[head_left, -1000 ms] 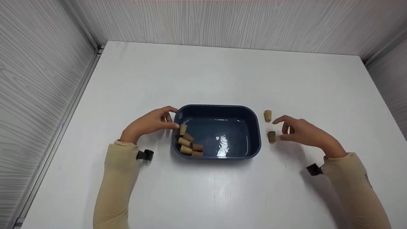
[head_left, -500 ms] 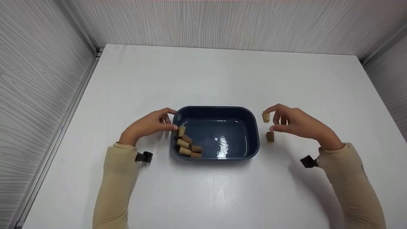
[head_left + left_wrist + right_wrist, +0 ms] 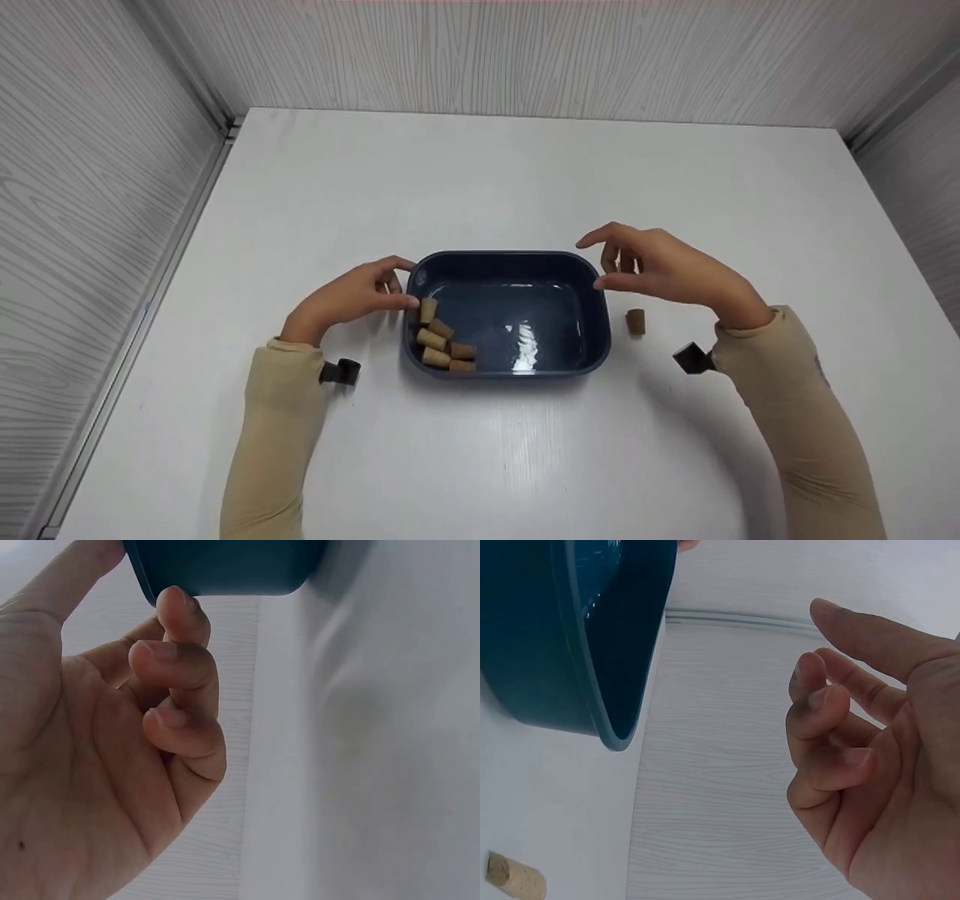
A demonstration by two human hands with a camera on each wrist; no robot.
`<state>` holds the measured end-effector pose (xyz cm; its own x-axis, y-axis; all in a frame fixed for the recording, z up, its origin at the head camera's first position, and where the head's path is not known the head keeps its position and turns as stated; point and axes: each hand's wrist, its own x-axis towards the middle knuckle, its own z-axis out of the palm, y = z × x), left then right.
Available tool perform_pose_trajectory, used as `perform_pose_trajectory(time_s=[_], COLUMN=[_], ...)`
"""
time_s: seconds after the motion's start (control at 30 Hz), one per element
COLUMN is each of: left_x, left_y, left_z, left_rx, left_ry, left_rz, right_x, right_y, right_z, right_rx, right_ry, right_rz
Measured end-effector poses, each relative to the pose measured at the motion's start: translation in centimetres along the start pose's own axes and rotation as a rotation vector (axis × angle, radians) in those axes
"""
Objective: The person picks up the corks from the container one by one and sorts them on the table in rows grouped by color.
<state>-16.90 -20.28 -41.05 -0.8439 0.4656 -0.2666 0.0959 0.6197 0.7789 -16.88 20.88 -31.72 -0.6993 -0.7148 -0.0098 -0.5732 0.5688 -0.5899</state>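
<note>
A dark blue rectangular tub [image 3: 604, 315] stands mid-table, several tapered corks [image 3: 433, 339] lying in its left part. My left hand [image 3: 349, 292] holds the tub's left end, thumb and index finger at the rim; in the left wrist view its other fingers [image 3: 184, 731] curl beside the wall. My right hand [image 3: 656, 262] hovers by the tub's far right corner, loosely bent, thumb and index finger apart. Nothing shows between its fingers in the right wrist view. A darker cork [image 3: 636, 322] lies on the table below that hand. One cork [image 3: 517, 877] shows at that wrist view's lower left.
The white table [image 3: 480, 465] reaches a grey wood-grain wall [image 3: 525, 60] at the back. More panels stand at left and right. Both sleeves carry a small black camera mount, the right one [image 3: 691, 358] above the table.
My right hand has moved left and away from me, from beside the two corks to the tub's far right corner. The lighter cork is now hidden from the head view. The left hand stays put.
</note>
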Motion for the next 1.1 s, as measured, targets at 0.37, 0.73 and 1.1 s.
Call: perform_pose_trajectory(time_s=[0.37, 0.73, 1.1], left_x=[0.1, 0.0, 0.0], left_y=[-0.5, -0.5, -0.2], left_z=[0.4, 0.4, 0.1], left_rx=[-0.006, 0.004, 0.015], left_ry=[-0.003, 0.002, 0.006], left_rz=[-0.002, -0.003, -0.008], right_x=[3.1, 6.3, 9.5], right_y=[-1.7, -3.4, -3.9], right_z=[0.9, 2.1, 4.3], right_rx=[0.026, 0.076, -0.028], right_ry=[-0.032, -0.141, -0.222], right_rz=[-0.070, -0.083, -0.179])
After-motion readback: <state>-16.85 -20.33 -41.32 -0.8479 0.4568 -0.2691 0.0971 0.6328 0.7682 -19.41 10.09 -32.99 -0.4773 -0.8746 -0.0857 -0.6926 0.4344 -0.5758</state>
